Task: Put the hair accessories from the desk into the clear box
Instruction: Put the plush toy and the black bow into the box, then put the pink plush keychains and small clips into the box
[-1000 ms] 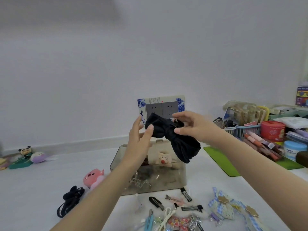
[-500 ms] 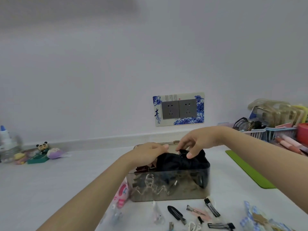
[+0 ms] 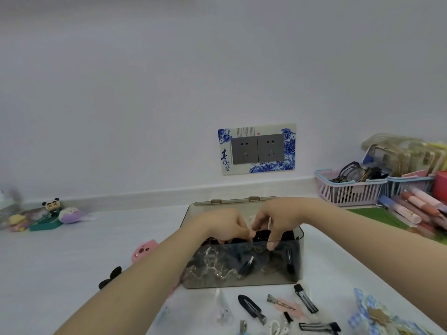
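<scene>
The smoky clear box (image 3: 242,280) stands open in the middle of the desk, its lid (image 3: 232,201) tipped back. Clips and claws show through its front wall. A black fabric bow (image 3: 262,234) lies on top of the contents. My left hand (image 3: 225,226) reaches into the box with its fingers curled onto the bow. My right hand (image 3: 278,218) is beside it, fingers stretched down and pressing the bow. Loose on the desk in front lie a black teardrop clip (image 3: 249,308), a black bar clip (image 3: 305,298), a pink clip (image 3: 287,307) and a blue gingham bow (image 3: 370,315).
A pink plush clip (image 3: 144,250) and a black hair tie (image 3: 110,278) lie left of the box. Baskets (image 3: 348,189) with glasses, pens and a green mat (image 3: 377,213) fill the right. Small toys (image 3: 50,213) sit far left by the wall.
The black bow, held up in both hands a second ago, has come down into the box. Both hands have followed it and now push it lower among the contents.
</scene>
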